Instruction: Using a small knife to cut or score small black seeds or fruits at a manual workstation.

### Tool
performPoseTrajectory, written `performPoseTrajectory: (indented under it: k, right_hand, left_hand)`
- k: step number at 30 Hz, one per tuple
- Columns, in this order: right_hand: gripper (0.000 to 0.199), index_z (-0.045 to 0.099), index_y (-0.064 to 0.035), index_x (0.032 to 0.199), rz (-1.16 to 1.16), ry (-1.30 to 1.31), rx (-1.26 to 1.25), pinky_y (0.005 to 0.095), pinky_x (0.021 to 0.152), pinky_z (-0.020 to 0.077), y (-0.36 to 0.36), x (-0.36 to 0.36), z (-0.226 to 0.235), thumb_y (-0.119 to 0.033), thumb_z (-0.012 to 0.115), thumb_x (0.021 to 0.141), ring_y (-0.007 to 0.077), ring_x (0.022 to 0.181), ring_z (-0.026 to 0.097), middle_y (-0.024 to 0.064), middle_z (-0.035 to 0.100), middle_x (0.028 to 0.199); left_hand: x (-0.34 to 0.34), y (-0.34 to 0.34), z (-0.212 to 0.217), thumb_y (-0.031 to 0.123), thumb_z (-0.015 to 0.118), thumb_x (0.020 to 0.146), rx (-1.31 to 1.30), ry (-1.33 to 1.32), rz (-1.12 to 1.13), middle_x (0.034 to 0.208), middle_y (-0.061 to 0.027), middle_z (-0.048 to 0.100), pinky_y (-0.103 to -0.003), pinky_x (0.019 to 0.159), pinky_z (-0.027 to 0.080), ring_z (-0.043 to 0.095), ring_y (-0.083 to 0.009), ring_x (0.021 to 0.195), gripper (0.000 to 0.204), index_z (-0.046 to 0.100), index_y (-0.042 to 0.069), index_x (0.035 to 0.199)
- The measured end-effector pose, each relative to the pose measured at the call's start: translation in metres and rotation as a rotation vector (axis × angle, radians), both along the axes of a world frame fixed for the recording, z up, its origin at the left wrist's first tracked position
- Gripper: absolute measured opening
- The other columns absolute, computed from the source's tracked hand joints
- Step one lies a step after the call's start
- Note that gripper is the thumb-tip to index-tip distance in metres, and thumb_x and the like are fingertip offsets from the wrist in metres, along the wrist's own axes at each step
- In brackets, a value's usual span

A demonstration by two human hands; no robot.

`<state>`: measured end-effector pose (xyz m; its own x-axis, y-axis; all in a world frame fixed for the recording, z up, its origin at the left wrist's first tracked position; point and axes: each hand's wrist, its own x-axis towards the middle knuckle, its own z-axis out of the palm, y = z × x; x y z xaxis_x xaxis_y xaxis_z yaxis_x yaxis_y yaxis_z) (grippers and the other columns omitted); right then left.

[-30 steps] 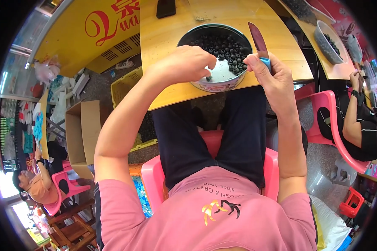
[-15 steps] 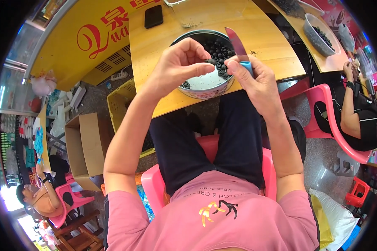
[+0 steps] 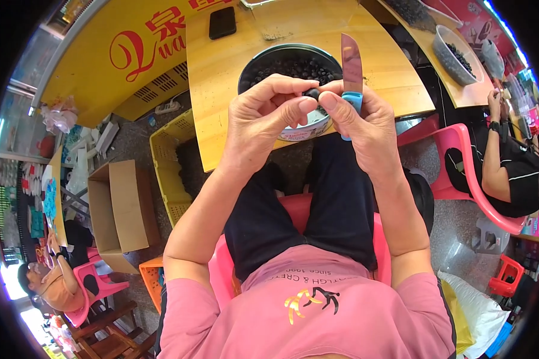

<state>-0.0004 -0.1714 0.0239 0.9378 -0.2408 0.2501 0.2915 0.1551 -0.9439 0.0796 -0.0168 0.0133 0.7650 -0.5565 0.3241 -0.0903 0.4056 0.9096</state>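
Above the front edge of the table, my left hand (image 3: 260,116) pinches a small black round piece (image 3: 311,94) between thumb and fingers. The thumb and forefinger of my right hand (image 3: 362,119) meet the piece from the other side. That same hand grips a knife (image 3: 352,66) with a blue handle, its blade pointing up and away from me. Just beyond my hands stands a round metal tin (image 3: 300,133) with many similar black pieces inside. My hands cover part of its near side, and the exact kind of piece is too small to tell.
A black phone (image 3: 222,24) and a clear tray (image 3: 293,24) lie on the wooden table (image 3: 395,72). At the right, a clear tub (image 3: 452,57) holds more black pieces near a seated person (image 3: 497,164). A yellow crate (image 3: 172,161) and cardboard box (image 3: 120,206) stand at left.
Both hands have come slightly nearer to me and closer together, now meeting at the black piece. The knife blade has swung more upright. The tin's inside is partly covered by my hands.
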Motion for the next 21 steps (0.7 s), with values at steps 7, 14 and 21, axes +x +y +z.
performPoseTrajectory:
  k: [7, 14, 21]
  right_hand:
    - [0.020, 0.067, -0.0039, 0.101, -0.034, 0.013, -0.065, 0.0176, 0.051, 0.0316, 0.002, 0.002, 0.001, -0.019, 0.070, 0.088, 0.0016, 0.058, 0.042, -0.0059, 0.054, 0.070]
    - [0.018, 0.067, -0.0042, 0.098, 0.009, 0.013, -0.061, 0.0169, 0.051, 0.0318, -0.002, 0.003, 0.004, -0.020, 0.070, 0.089, 0.0013, 0.059, 0.043, -0.0059, 0.055, 0.071]
    - [0.015, 0.066, -0.0034, 0.096, 0.044, 0.053, -0.051, 0.0168, 0.053, 0.0340, -0.002, 0.001, 0.010, -0.017, 0.068, 0.090, 0.0013, 0.061, 0.045, -0.0038, 0.058, 0.075]
  left_hand:
    - [-0.012, 0.001, 0.007, 0.003, 0.068, 0.087, 0.063, 0.048, 0.045, 0.087, -0.0019, 0.064, -0.021, 0.068, 0.049, 0.061, -0.0081, 0.076, 0.022, 0.068, 0.001, 0.108]
    - [-0.011, 0.005, 0.000, -0.003, 0.066, 0.087, 0.072, -0.091, 0.084, 0.099, -0.0064, 0.063, -0.021, 0.074, 0.052, 0.063, -0.0094, 0.080, 0.020, 0.067, -0.003, 0.107]
    - [-0.017, 0.003, -0.002, -0.002, 0.065, 0.088, 0.029, -0.107, 0.107, 0.096, -0.0056, 0.064, -0.021, 0.073, 0.051, 0.063, -0.0091, 0.080, 0.019, 0.067, -0.002, 0.107]
